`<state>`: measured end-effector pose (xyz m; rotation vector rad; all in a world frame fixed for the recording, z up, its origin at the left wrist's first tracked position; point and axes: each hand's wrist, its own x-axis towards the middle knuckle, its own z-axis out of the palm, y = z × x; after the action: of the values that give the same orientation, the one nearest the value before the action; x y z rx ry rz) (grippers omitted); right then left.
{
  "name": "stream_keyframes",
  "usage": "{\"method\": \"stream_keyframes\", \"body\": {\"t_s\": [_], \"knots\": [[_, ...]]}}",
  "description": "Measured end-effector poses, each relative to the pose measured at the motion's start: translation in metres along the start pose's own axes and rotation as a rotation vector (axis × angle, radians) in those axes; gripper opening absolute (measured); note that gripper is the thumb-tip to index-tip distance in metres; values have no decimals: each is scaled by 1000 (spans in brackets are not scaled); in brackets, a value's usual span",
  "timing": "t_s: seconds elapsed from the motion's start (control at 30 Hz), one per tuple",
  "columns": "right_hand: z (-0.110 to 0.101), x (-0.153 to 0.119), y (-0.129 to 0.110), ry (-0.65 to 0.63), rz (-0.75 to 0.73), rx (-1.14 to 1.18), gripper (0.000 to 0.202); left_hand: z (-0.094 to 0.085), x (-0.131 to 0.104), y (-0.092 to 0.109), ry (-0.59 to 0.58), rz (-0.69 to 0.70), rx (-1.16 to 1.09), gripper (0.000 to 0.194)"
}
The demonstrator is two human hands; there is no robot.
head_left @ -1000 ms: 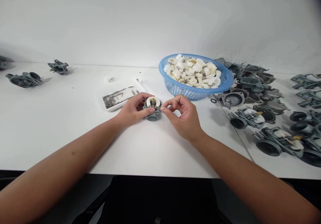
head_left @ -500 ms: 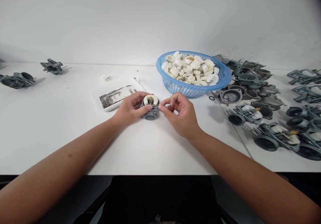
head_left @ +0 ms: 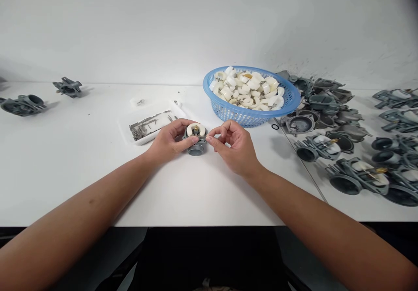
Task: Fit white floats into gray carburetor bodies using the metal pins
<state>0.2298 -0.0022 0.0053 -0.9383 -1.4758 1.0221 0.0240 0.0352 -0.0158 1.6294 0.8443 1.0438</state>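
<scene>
- I see the left hand (head_left: 173,141) gripping the metal body (head_left: 196,151) between thumb and fingers, probably to steady it.
- The right hand (head_left: 235,148) pinches narrowly at the body's right edge; I cannot tell whether its fingertips hold a small part.
- White float (head_left: 190,132): faces up between both hands' fingers, presumably for access.
- Pin tray (head_left: 148,139): just beyond the left fingers, likely for reach.
- Blue basket (head_left: 241,119): beyond the right fingers.

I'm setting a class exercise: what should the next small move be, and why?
Probably ease the right fingers slightly inward: they meet at the edge of the metal body beside the white float, and the left hand grips the body's other side.
</scene>
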Motion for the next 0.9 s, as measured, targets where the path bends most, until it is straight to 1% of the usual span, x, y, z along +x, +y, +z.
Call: {"method": "stream_keyframes", "body": {"t_s": [0.13,0.27,0.53,0.73,0.9], "knots": [[-1,1,-1,-6,33,27,36,0,0,0,-5,-25,-22,41],[-1,1,-1,-16,40,34,37,0,0,0,-11,-22,-23,41],[-2,1,1,-33,25,-4,38,1,1,3,-17,-27,-36,42],[-1,-1,-3,-7,-10,-31,34,0,0,3,-17,-33,-25,43],[-1,-2,-3,20,-47,-108,29,-1,0,3,-16,-31,5,44]]}}
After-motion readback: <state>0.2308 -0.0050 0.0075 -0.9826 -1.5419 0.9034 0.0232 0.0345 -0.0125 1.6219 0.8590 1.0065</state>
